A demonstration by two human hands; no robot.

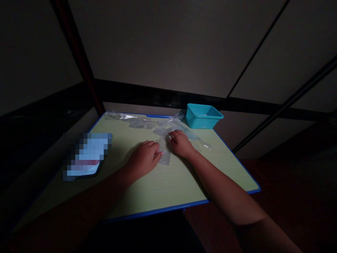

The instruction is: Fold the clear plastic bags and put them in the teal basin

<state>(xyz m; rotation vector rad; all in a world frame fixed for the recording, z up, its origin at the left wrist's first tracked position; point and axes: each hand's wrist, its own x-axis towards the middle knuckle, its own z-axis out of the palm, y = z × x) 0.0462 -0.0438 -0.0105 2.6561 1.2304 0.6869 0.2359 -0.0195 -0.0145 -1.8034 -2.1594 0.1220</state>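
A small clear plastic bag [164, 159] lies near the middle of the table, between my two hands. My left hand [144, 158] is closed at its left edge, with the thumb against the plastic and the other fingers curled. At the bag's upper right, my right hand [180, 142] is closed too, fingertips bent down onto the plastic. Exactly how the fingertips grip is hard to see in the dim light. Just beyond my hands, more clear plastic bags [143, 123] lie flat and overlapping toward the far edge.
A turquoise plastic basket [201, 121] stands at the far right corner; its contents are barely visible. On the left lies a phone-like device [89, 154] with a lit, pixelated screen. The pale table [163, 189] has a blue rim. Dark-trimmed panels [163, 45] rise behind it.
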